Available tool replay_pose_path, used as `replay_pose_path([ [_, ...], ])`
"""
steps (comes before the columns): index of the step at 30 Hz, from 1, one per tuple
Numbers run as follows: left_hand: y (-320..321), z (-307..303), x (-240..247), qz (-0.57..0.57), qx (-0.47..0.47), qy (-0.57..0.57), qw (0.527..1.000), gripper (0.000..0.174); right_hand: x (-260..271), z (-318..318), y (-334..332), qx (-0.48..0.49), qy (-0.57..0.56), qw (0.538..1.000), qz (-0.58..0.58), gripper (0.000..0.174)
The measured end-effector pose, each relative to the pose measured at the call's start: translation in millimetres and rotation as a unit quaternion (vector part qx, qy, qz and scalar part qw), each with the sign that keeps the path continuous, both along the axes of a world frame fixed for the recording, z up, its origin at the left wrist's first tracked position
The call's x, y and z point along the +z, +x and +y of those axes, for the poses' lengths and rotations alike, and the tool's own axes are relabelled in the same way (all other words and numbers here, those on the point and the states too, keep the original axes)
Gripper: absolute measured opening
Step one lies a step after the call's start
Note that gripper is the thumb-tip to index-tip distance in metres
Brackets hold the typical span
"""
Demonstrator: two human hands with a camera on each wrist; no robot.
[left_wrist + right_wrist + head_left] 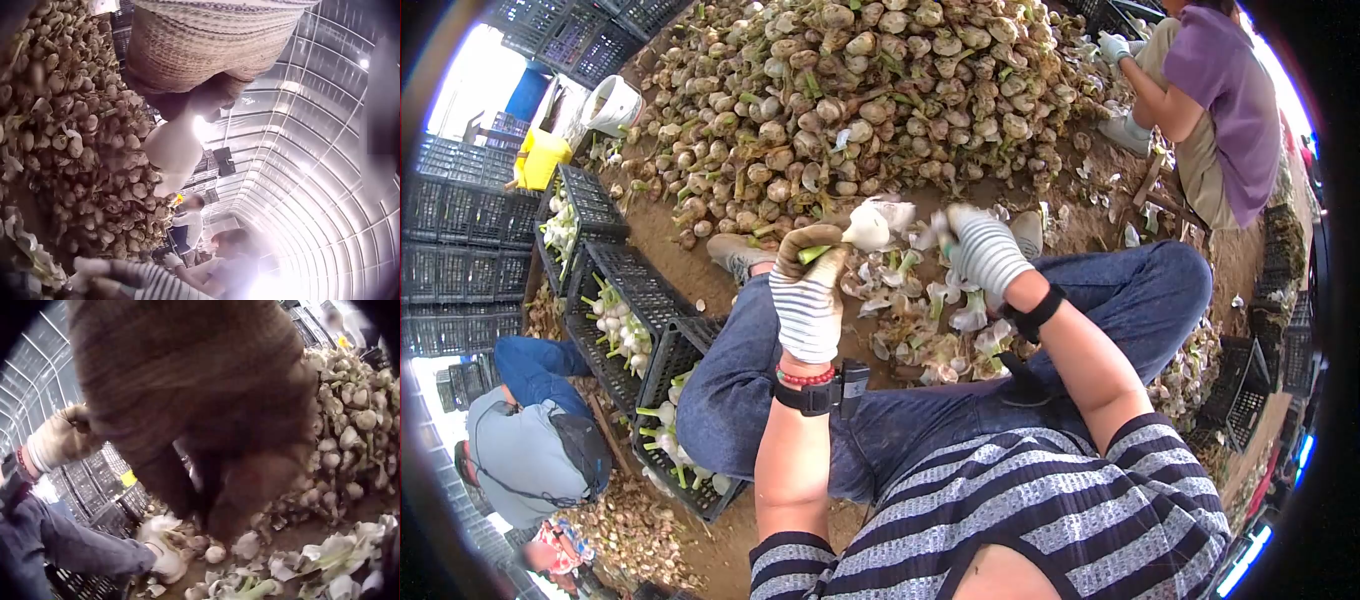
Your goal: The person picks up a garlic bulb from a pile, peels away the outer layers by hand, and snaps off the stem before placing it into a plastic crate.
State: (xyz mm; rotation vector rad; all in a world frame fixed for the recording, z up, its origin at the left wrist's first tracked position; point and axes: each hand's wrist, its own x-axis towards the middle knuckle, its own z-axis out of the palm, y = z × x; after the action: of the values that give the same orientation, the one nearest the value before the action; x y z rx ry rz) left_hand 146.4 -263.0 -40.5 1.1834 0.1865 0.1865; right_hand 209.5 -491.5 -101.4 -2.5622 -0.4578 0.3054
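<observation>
My gloved left hand (805,300) grips a garlic bulb by its green stem; the bulb (866,228) is white and points away from the fist. Loose papery skin (897,211) hangs at its far side. In the left wrist view the pale bulb (175,147) sticks out below the glove's fingers (181,56). My gloved right hand (990,252) is a short way to the right of the bulb, fingers bent and blurred. The right wrist view shows its dark glove (194,394) close up, and I cannot tell whether anything is between its fingers.
A large heap of unpeeled garlic (850,100) rises ahead. Peeled skins (930,310) litter the ground between my legs. Black crates (635,285) of white garlic stand at my left, near a white bucket (613,105). One person (1230,100) sits at the right, another (540,450) at the left.
</observation>
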Motion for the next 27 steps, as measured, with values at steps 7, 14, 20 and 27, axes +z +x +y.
replay_pose_path([
  [7,4.9,-2.6,-6.1,0.057,0.011,-0.056,0.997,0.019,56.0,26.5,-16.5,0.047,0.16,0.986,0.016,0.024],
  [14,5.4,15.9,-29.1,0.043,0.011,-0.223,0.974,0.026,24.4,40.0,14.4,0.195,-0.081,0.964,0.162,0.028],
  [20,7.8,32.2,-49.9,0.082,0.057,-0.175,0.979,0.029,26.4,28.0,2.3,0.169,0.032,0.981,0.088,0.048],
  [27,15.4,23.6,-55.2,0.08,0.029,-0.211,0.974,0.029,37.1,56.8,0.2,0.101,0.128,0.981,0.106,0.021],
])
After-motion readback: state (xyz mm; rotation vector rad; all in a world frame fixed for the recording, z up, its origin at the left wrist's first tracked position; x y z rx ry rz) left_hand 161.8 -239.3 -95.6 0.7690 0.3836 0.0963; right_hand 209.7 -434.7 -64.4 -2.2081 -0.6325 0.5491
